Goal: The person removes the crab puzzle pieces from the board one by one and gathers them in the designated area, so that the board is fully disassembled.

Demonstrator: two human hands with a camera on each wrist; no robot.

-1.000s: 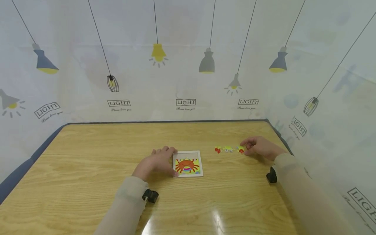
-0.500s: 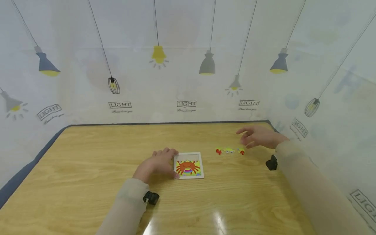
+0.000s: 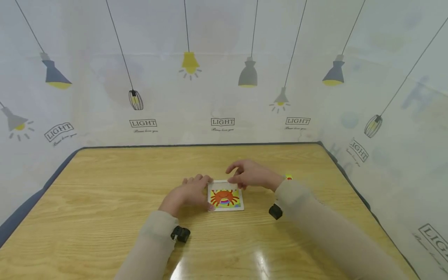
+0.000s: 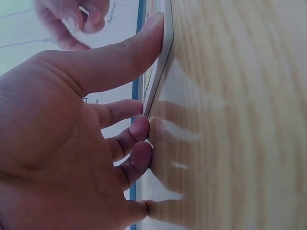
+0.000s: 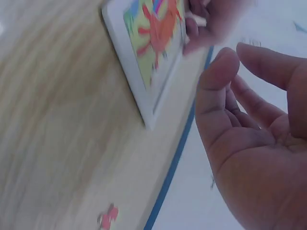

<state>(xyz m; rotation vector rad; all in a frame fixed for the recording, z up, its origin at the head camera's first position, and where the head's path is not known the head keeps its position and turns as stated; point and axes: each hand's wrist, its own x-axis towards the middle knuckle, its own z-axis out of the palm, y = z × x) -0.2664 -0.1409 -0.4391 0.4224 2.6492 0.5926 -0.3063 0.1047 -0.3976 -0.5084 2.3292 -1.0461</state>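
A small puzzle tray with a white rim lies flat on the table and shows a red crab picture on yellow in its lower part. Its upper strip is bare grey. My left hand holds the tray by its left side, thumb on the rim at the near corner and fingers along the edge toward the far corner. Over the tray's far right corner hovers my right hand, thumb and forefinger apart with nothing visible between them. One yellow-and-red puzzle piece shows beyond the right wrist; the spots left of it are hidden.
The wooden table has a dark blue edge and meets a pale wall cloth printed with lamps. A red puzzle piece lies on the table in the right wrist view.
My right hand lifted off the row of pieces and moved left to the tray, its hand and forearm now covering part of that row. The left hand and tray have stayed put.
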